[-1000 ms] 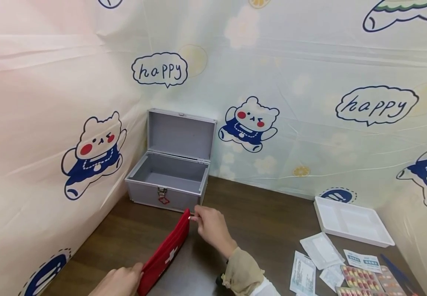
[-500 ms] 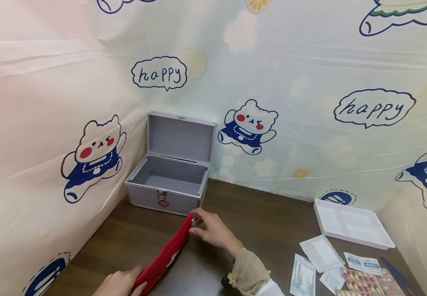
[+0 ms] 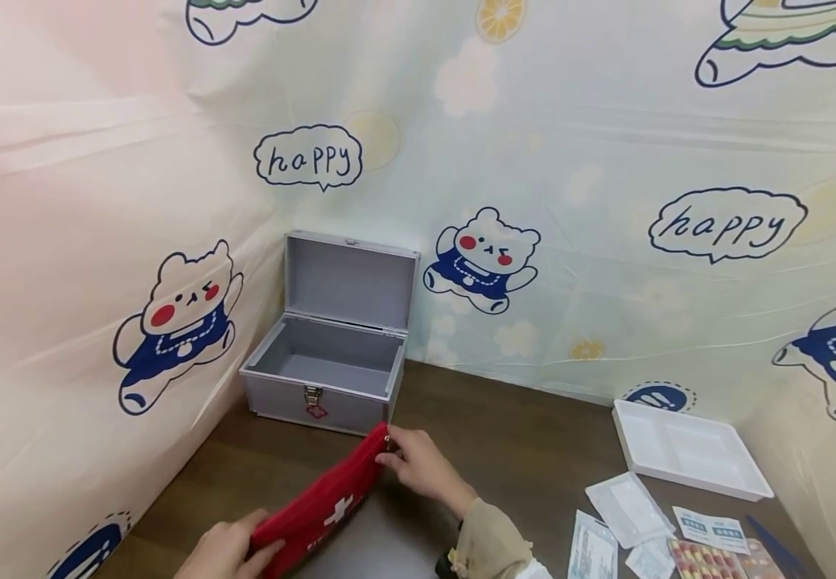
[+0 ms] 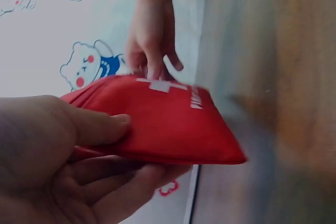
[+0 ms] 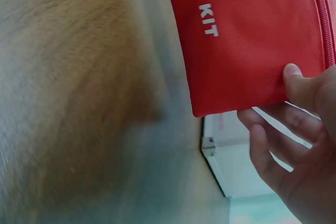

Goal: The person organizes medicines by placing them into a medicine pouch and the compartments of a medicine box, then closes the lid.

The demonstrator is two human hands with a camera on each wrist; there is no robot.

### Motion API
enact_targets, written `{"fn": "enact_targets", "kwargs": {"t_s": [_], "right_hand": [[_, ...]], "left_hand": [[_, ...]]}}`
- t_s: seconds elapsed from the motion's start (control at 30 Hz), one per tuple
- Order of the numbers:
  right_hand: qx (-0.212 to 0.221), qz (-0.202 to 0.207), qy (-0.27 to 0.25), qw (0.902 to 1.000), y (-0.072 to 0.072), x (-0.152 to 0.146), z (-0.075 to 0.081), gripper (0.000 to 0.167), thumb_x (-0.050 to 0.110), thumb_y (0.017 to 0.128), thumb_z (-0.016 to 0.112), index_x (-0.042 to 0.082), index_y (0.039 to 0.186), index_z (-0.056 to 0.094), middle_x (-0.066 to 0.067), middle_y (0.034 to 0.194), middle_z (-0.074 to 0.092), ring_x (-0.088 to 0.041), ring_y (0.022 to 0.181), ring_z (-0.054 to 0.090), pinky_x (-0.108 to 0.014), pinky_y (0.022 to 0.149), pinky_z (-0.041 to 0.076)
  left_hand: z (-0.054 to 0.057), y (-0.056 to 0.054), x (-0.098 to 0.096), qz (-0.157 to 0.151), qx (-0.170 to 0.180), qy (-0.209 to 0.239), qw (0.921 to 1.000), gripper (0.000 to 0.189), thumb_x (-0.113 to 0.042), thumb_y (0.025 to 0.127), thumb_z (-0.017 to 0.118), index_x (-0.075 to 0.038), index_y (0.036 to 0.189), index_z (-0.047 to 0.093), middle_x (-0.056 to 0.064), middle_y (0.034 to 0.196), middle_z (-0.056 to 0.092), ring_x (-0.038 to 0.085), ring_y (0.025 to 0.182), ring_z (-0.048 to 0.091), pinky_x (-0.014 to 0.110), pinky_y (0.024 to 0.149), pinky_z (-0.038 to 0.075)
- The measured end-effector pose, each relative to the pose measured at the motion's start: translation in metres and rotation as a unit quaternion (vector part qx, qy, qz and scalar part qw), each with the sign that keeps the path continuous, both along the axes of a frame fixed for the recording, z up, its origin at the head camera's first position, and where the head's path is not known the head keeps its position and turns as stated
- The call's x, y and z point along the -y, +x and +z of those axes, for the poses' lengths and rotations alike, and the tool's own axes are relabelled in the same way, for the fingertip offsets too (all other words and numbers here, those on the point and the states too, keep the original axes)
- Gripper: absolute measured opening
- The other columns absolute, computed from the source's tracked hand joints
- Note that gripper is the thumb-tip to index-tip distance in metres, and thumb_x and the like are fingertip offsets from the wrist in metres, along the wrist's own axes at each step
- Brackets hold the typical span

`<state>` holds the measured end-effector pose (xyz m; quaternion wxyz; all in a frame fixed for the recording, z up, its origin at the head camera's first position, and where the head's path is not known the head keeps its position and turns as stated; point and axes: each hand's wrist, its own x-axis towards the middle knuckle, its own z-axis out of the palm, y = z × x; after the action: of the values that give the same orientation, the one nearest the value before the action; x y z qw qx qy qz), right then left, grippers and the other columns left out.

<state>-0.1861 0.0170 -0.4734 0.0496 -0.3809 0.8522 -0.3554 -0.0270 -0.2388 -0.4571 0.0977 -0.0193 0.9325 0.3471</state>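
Note:
A red first aid pouch [image 3: 323, 507] with a white cross and a zipper along its top is held tilted between both hands in the head view. My left hand [image 3: 225, 548] grips its near end, the thumb on the printed face and the fingers behind, as the left wrist view shows. At the far end my right hand [image 3: 425, 469] pinches the corner beside the zipper pull. In the right wrist view the right thumb [image 5: 300, 88] presses the front of the pouch [image 5: 247, 51], with fingers behind it. The zipper looks closed there.
A grey metal case [image 3: 323, 370] stands with its lid up at the back left, nothing inside it. On the right are a white divided tray [image 3: 693, 450], white packets [image 3: 629, 508], a pill blister pack [image 3: 707, 559] and a blue slender item [image 3: 776, 543].
The right hand has gone from the zipper pull to holding the pouch's far corner. The pouch has turned so its cross faces the camera more. The view has tipped slightly upward.

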Motion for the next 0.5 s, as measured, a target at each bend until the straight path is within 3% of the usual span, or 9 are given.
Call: {"fn": "enact_targets", "kwargs": {"t_s": [0.1,0.17,0.33,0.5], "right_hand": [[0.004,-0.007,-0.022,0.9997,0.001,-0.007,0.007,0.019,0.017,0.094,0.068,0.012,0.113,0.066,-0.001,0.100,0.074,0.000,0.084,0.064,-0.015,0.075,0.055],[0.015,-0.013,-0.032,0.9993,0.002,-0.011,0.013,0.017,0.017,0.094,0.069,0.012,0.110,0.067,-0.002,0.100,0.075,-0.001,0.082,0.064,-0.016,0.073,0.055],[0.039,-0.058,-0.065,0.9954,0.003,-0.015,0.032,0.011,0.015,0.093,0.070,0.009,0.101,0.067,-0.005,0.093,0.073,-0.006,0.075,0.062,-0.018,0.069,0.054],[0.050,-0.130,-0.125,0.9823,-0.002,-0.012,0.045,0.020,0.013,0.092,0.071,0.004,0.107,0.062,-0.008,0.084,0.072,-0.009,0.071,0.061,-0.021,0.065,0.052]], "left_hand": [[0.013,-0.005,0.001,0.066,-0.006,0.018,0.9977,0.032,-0.019,0.088,0.074,0.001,0.112,0.064,0.004,0.091,0.072,0.014,0.077,0.065,0.040,0.074,0.061],[0.021,-0.009,0.003,0.092,-0.032,0.026,0.9949,0.037,-0.018,0.089,0.074,0.004,0.117,0.062,0.009,0.096,0.074,0.014,0.080,0.068,0.040,0.075,0.061],[0.041,-0.025,0.004,0.125,-0.103,0.046,0.9857,0.042,-0.016,0.091,0.073,0.006,0.123,0.057,0.021,0.106,0.074,0.025,0.082,0.075,0.041,0.074,0.062],[0.056,-0.058,0.006,0.128,-0.162,0.028,0.9780,0.046,-0.019,0.094,0.069,0.008,0.128,0.054,0.029,0.114,0.069,0.036,0.092,0.073,0.047,0.079,0.060]]}}
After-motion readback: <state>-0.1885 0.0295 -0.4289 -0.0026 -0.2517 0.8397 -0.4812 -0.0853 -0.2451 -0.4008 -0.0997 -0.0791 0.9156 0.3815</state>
